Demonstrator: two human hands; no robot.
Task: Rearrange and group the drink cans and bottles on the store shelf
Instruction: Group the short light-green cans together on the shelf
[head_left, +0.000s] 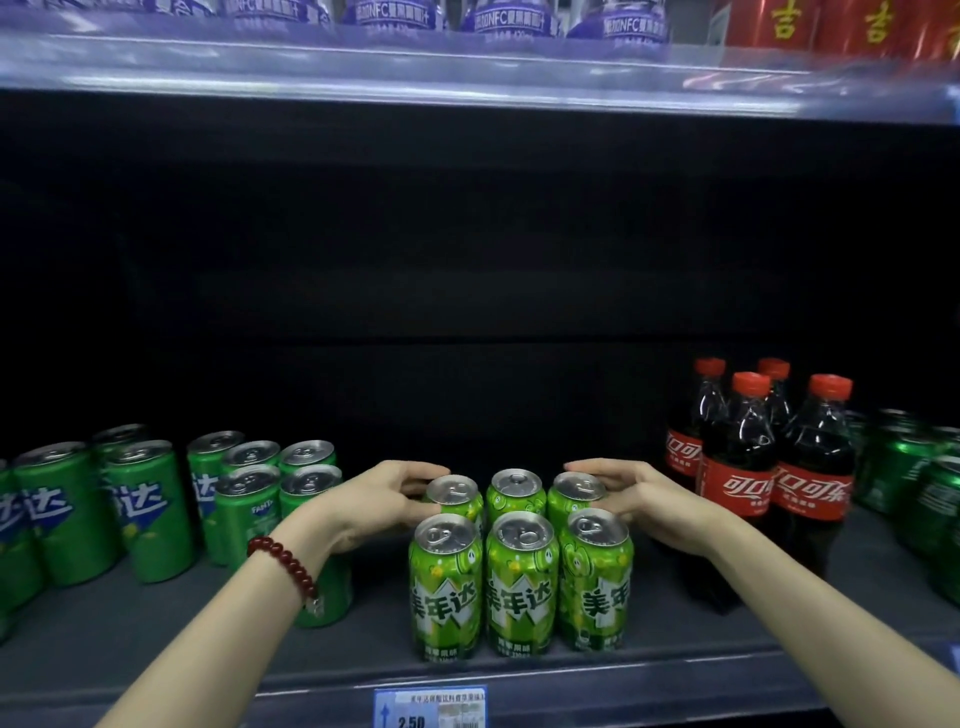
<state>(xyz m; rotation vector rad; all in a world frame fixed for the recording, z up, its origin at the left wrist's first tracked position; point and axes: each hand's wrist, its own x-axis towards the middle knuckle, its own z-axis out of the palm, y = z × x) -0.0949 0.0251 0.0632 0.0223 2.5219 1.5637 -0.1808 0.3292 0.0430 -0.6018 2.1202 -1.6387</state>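
Several light green apple soda cans (522, 582) stand in two rows at the front middle of the dark shelf (156, 644). My left hand (379, 499) cups the back-left can (454, 496) of the group, fingers curled around it. My right hand (631, 499) wraps the back-right can (574, 493) from the other side. Left of them stand several darker green soda cans (145, 509). Several cola bottles (753, 467) with red caps stand just right of my right hand.
Dark green cans (919, 483) fill the far right of the shelf. A shelf above (415, 67) carries purple-labelled bottles (509, 21) and red cans (831, 26). A blue price tag (428, 706) sits on the front rail. The shelf's back is dark.
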